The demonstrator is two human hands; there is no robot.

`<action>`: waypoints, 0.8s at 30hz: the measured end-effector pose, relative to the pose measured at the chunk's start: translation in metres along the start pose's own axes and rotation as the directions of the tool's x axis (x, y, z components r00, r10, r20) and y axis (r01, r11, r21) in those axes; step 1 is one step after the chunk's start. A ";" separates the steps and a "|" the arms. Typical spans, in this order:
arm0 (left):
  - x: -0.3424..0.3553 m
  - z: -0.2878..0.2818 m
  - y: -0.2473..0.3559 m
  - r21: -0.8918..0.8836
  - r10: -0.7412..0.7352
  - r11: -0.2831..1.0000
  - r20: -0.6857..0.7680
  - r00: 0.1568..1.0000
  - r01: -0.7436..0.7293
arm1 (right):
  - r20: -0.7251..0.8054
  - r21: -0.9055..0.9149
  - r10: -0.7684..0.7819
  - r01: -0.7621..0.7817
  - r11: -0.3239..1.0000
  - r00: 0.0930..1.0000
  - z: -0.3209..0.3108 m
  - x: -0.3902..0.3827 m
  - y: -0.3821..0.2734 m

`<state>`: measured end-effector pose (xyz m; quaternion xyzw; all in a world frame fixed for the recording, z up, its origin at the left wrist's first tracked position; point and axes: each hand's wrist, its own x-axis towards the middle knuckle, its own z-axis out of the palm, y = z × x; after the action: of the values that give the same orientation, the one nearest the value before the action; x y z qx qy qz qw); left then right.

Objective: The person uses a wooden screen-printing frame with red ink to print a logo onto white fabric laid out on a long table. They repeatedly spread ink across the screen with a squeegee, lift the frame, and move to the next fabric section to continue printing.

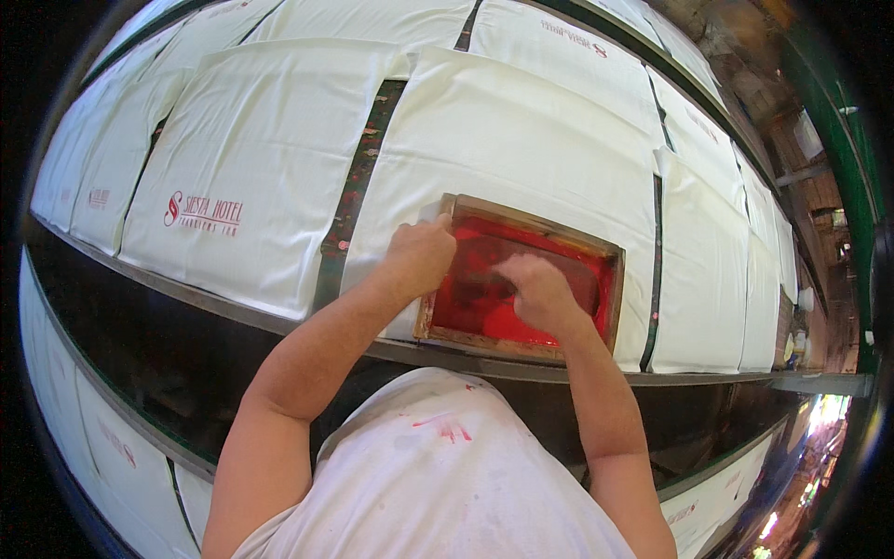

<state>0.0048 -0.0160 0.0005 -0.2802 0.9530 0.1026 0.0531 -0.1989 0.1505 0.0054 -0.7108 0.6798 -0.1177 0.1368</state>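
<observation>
Left hand (424, 253) holding wooden frame (545, 224); right hand (542, 291) blurred, cannot tell its grip.

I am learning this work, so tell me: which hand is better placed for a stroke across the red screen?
Probably the right hand: it is over the red screen, though blurred. The left hand is on the left side of the frame, near the far corner, so it seems better for steadying.

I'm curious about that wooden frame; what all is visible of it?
The wooden frame is rectangular, brown and worn-looking, with raised sides around a glossy red surface. It lies on a white cloth, slightly skewed in view. The left fingers grip its upper left corner; the right fingers, blurred, are over the red.
</observation>
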 end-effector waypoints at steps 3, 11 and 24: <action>0.002 0.000 0.001 0.016 0.002 1.000 0.006 1.000 -0.002 | -0.139 0.011 0.054 -0.053 0.999 0.989 0.005 0.035 0.025; -0.004 -0.009 0.008 0.005 -0.020 1.000 0.045 0.999 0.020 | -0.057 -0.082 -0.035 0.031 0.996 0.998 0.025 -0.023 -0.011; 0.001 -0.006 0.008 -0.099 -0.102 0.989 0.076 0.992 0.110 | -0.178 -0.036 0.023 -0.030 0.999 0.984 -0.006 -0.025 0.081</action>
<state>-0.0011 -0.0110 0.0071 -0.3290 0.9277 0.1584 0.0778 -0.2780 0.1718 -0.0176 -0.6908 0.7010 -0.1654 0.0634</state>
